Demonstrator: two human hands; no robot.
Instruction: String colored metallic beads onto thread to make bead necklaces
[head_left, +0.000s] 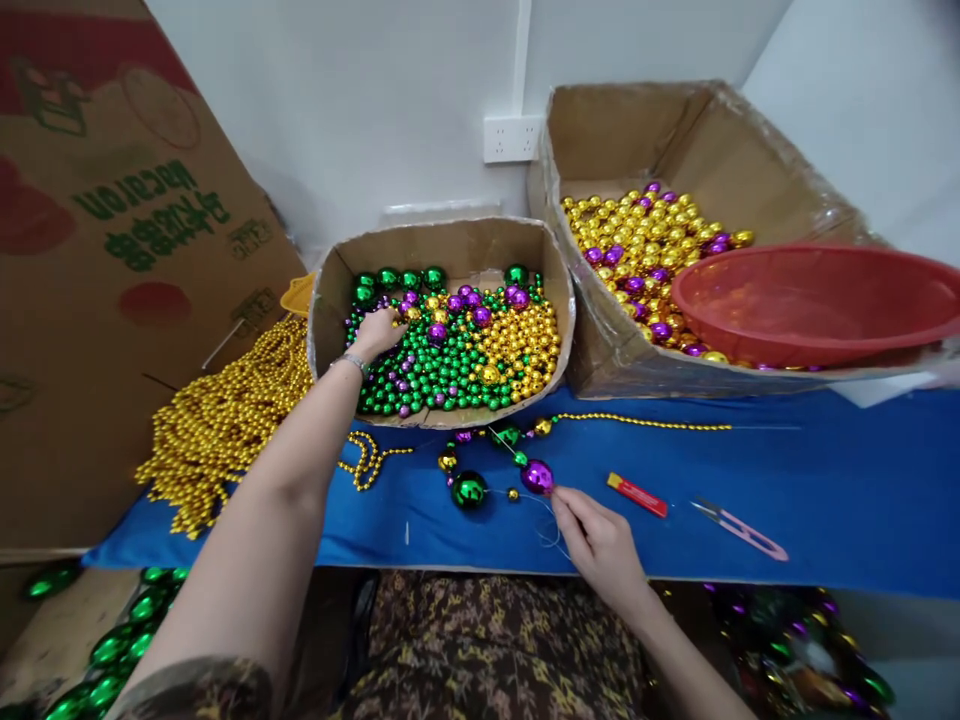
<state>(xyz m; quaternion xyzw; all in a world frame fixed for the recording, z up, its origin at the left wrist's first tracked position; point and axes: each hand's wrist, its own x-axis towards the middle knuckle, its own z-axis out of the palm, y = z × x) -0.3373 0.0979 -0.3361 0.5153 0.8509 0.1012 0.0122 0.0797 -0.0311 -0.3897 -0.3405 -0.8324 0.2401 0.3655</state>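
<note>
My left hand point(379, 332) reaches into a small cardboard box point(442, 235) of loose green, gold and purple beads point(442, 370). Its fingertips are down by some gold and purple beads, and I cannot see whether they hold one. Low on the blue cloth, my right hand point(600, 540) pinches a thin beaded string right beside a large purple bead point(537, 477). Along this string are a large dark green bead point(469, 490), a small gold bead point(513, 494) and other beads. A chain of tiny gold beads point(645, 420) runs off to the right, ending in a thin thread or needle.
A larger cardboard box point(600, 350) holds gold and purple beads and a red plastic basin point(817, 340). Gold bead strands point(225, 420) are heaped at left beside a tall carton point(112, 300). Pink thread snips point(750, 533) and a red-and-yellow packet point(637, 495) lie on the blue cloth point(847, 480).
</note>
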